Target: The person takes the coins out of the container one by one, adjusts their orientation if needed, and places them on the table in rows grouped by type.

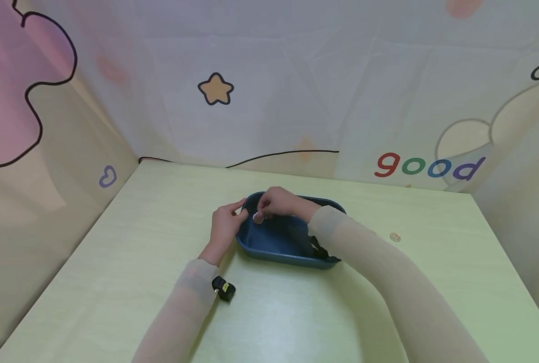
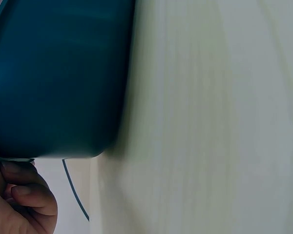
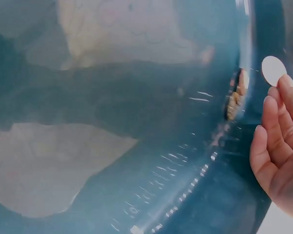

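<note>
A dark blue plastic basin [image 1: 274,256] with rounded corners stands on the table. My left hand [image 1: 226,222] pinches its left rim, and in the left wrist view the curled fingers [image 2: 36,197] show at the basin's outer side. My right hand [image 1: 278,201] reaches over the basin and pinches a small round disc [image 1: 257,218] inside it, near the left end. In the right wrist view the disc [image 3: 274,71] looks flat and whitish, held at its edge by thumb and fingertips. A brownish-gold piece [image 3: 233,105] appears at the basin's inner edge, too blurred to identify.
A round gold-coloured disc [image 1: 395,237] lies on the pale table [image 1: 451,282] to the basin's right. A black wrist camera [image 1: 224,289] sits at the left wrist. Behind the table hangs a printed cloth [image 1: 274,101].
</note>
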The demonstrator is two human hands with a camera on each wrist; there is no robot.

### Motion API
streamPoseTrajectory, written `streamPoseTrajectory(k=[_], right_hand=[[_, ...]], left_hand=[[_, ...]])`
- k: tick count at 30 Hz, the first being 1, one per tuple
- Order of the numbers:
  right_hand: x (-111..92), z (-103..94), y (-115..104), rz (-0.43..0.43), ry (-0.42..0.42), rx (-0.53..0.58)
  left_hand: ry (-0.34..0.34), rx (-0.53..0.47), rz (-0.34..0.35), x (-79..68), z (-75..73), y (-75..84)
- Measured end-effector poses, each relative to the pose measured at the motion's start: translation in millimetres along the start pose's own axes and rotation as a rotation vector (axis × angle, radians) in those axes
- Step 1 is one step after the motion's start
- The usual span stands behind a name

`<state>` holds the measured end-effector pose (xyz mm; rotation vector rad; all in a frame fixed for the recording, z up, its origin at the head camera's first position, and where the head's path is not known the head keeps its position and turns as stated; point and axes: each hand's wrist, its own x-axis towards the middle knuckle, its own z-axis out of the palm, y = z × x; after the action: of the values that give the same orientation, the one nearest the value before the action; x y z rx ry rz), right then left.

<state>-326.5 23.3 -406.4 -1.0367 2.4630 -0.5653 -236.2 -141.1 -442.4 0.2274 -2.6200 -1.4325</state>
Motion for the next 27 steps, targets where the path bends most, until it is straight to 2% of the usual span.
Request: streamPoseTrajectory(k=[7, 17, 22, 27], right_hand=[[-15.8, -14.2, -5.4, -0.017, 0.020, 0.031], [-49.3, -35.3, -14.5, -0.047, 0.055, 0.039], [-70.4, -41.4, -17.9, -0.018, 0.090, 0.064], [-91.7, -40.1, -17.1, 0.032, 0.144, 0.140]], left_hand=[[0.003, 0.006, 0.012, 0.3, 0.4, 0.3], [0.013, 0.012, 0.014, 0.4, -0.7, -0.1], [0.011, 0.016, 0.005, 0.0, -0.5, 0.0], [0.008, 0.020, -0.001, -0.5, 1.0, -0.1]])
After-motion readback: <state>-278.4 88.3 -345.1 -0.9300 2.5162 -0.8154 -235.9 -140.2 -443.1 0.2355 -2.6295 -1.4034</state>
